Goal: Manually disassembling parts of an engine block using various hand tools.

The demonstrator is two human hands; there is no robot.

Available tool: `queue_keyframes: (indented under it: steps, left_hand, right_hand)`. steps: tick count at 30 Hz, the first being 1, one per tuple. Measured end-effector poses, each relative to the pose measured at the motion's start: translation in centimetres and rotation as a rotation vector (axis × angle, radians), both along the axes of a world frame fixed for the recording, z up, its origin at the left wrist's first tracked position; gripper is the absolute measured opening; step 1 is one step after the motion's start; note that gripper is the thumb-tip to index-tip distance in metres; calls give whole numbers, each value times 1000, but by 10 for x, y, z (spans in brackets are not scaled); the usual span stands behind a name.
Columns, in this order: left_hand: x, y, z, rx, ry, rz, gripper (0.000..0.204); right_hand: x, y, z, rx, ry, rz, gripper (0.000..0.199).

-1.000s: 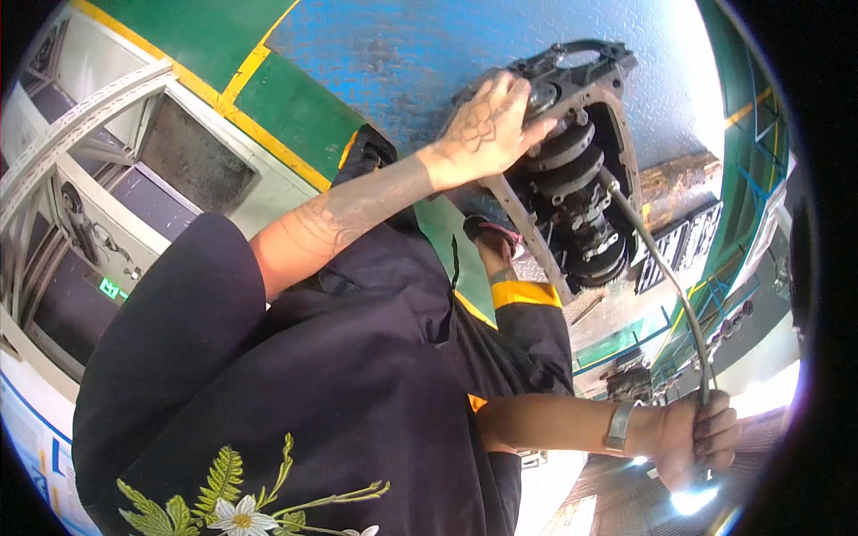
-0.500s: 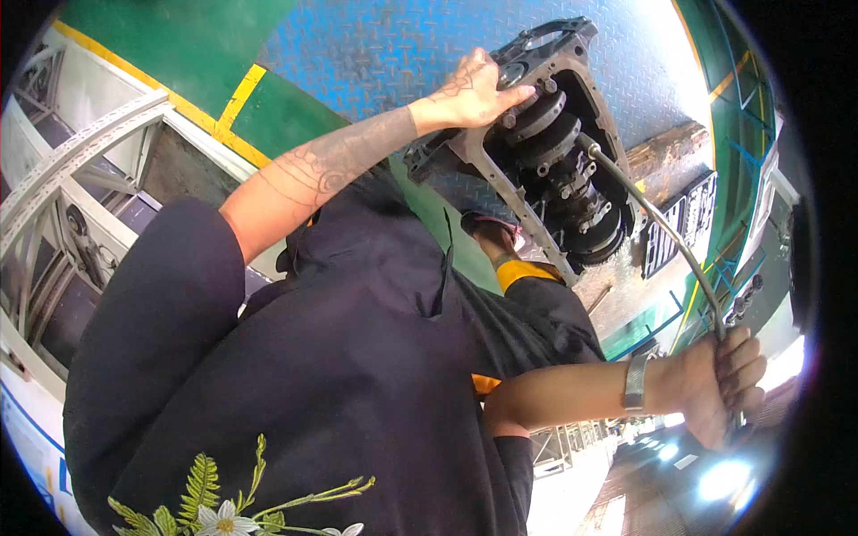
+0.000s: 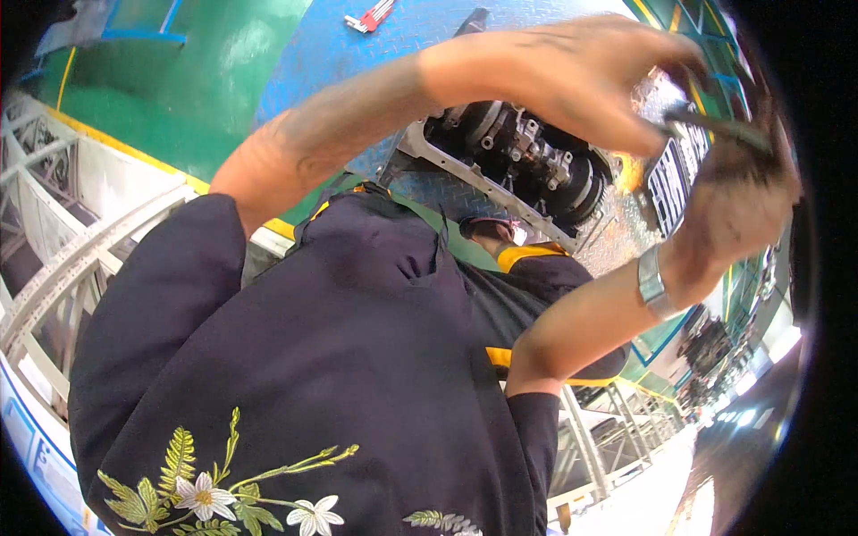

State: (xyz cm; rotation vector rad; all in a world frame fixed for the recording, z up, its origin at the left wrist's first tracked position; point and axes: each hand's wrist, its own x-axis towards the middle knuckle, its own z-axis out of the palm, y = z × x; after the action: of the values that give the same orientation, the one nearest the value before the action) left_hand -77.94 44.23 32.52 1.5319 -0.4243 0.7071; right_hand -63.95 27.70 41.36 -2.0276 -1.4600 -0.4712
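Both hands had come up close to the camera since half a second before, when the left hand lay on the engine block's rim and the right hung low at the lower right. The left hand now stretched across the top of the view, fingers curled downward over the engine block, though whether it touched the block could not be told. The right hand, a metal watch on its wrist, was closed around a thin dark rod-like tool at the right edge, close to the left fingertips. The engine block, its crankshaft showing, lay on the blue tread-plate floor just beyond the person's dark shirt. Small red-handled tools rested farther off on that floor.
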Motion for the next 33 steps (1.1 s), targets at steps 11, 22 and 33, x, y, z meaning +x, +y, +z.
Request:
queue_keyframes:
  steps: [11, 22, 33]
  left_hand:
    - [67, -16, 82, -53, 364, -338, 40]
    - [52, -76, 63, 639, -182, 521, 8]
    - [41, -49, 47, -607, 370, 207, 52]
  right_hand:
    - [-60, -106, 3, 941, -40, -284, 62]
    - [28, 145, -212, 601, 861, 31, 40]
    - [-50, 110, -155, 1168, 1071, -82, 29]
